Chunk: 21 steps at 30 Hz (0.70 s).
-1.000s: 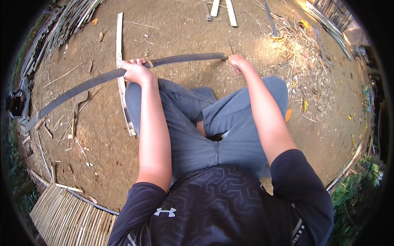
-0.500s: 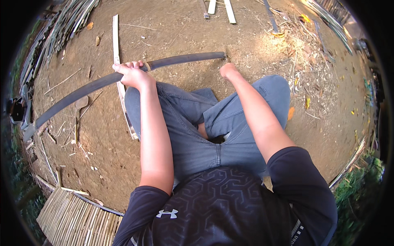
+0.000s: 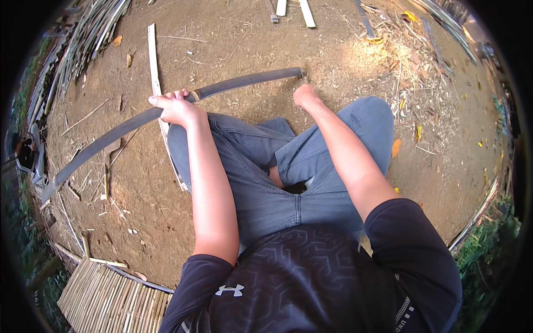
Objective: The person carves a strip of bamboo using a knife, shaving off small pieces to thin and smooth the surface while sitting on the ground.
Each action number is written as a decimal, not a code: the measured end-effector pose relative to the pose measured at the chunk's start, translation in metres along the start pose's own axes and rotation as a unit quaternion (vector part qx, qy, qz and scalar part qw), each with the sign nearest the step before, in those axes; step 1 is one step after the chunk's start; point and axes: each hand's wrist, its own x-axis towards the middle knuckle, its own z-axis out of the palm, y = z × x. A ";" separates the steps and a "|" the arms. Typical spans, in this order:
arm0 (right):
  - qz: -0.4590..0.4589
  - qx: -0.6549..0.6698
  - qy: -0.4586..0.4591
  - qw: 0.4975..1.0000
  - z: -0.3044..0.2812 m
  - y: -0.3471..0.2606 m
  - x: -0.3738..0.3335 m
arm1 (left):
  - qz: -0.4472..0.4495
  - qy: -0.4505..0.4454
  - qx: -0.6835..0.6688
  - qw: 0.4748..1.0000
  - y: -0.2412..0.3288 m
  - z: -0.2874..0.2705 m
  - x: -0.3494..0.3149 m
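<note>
A long, dark grey bamboo strip (image 3: 239, 84) with a pale node ring lies crosswise beyond my folded knees. My left hand (image 3: 180, 111) grips it just left of the node, thumb along the near side. Its left part stretches down to the far left of the view. My right hand (image 3: 306, 96) is closed in a fist just below the strip's right end. Something small and dark shows between that fist and the strip's end; I cannot make out what it is or whether the fist holds it.
A pale flat slat (image 3: 153, 61) runs on the dirt beneath the strip and beside my left knee. A brown, paddle-shaped piece (image 3: 112, 146) lies left of it. A bamboo slat mat (image 3: 116, 294) is at the lower left, bundled poles (image 3: 83, 50) at the upper left, shavings (image 3: 383, 61) at the right.
The view has turned slightly. Both hands keep nearly the same places on and beside the bamboo strip, with no clear movement of the strip itself.
</note>
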 end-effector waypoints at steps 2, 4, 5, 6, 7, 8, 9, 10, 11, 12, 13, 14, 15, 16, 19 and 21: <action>-0.032 -0.042 0.048 0.997 0.007 0.006 -0.002 | -0.007 -0.002 0.003 1.000 0.001 0.001 -0.001; -0.041 -0.087 0.023 0.995 0.011 0.011 0.006 | 0.005 -0.025 0.002 1.000 0.000 0.000 0.000; -0.037 -0.111 -0.039 0.992 0.005 0.010 0.017 | 0.005 -0.032 -0.001 0.999 0.000 -0.002 0.000; -0.041 -0.114 -0.048 0.991 0.007 0.007 0.020 | 0.009 -0.037 -0.005 0.999 0.000 -0.006 0.005; -0.043 -0.116 -0.056 0.991 0.006 0.006 0.023 | 0.012 -0.043 -0.013 0.999 0.000 -0.004 0.005; -0.050 -0.096 -0.012 0.994 0.012 0.010 0.021 | 0.006 -0.029 -0.015 0.999 -0.001 -0.002 0.005; -0.060 -0.093 0.000 0.994 0.019 0.011 0.019 | -0.002 -0.015 -0.011 1.000 -0.001 -0.004 0.003; -0.070 -0.089 0.017 0.993 0.020 0.011 0.020 | -0.009 0.000 -0.007 1.000 -0.001 -0.004 0.002; -0.085 -0.101 0.007 0.991 0.018 0.008 0.024 | -0.010 0.006 -0.010 1.000 -0.001 0.000 0.003; -0.083 -0.094 0.024 0.992 0.016 0.010 0.027 | -0.005 -0.003 -0.012 1.000 -0.001 0.001 0.000; -0.079 -0.087 0.036 0.992 0.018 0.014 0.027 | -0.001 -0.013 -0.014 1.000 -0.002 0.003 -0.002; -0.056 -0.059 0.077 0.994 0.018 0.019 0.028 | 0.003 -0.023 -0.016 1.000 -0.002 0.005 -0.006; -0.062 -0.075 0.051 0.994 0.013 0.014 0.022 | 0.006 -0.030 -0.011 0.999 -0.001 0.001 -0.006; -0.070 -0.092 0.025 0.993 0.008 0.008 0.015 | 0.011 -0.039 -0.012 0.999 0.002 0.000 -0.006; -0.080 -0.073 -0.014 0.994 -0.007 0.010 0.015 | -0.001 -0.050 -0.019 0.999 0.002 0.004 -0.006; -0.063 -0.006 0.018 0.998 0.002 0.003 -0.001 | -0.007 -0.021 -0.010 1.000 -0.008 -0.005 0.004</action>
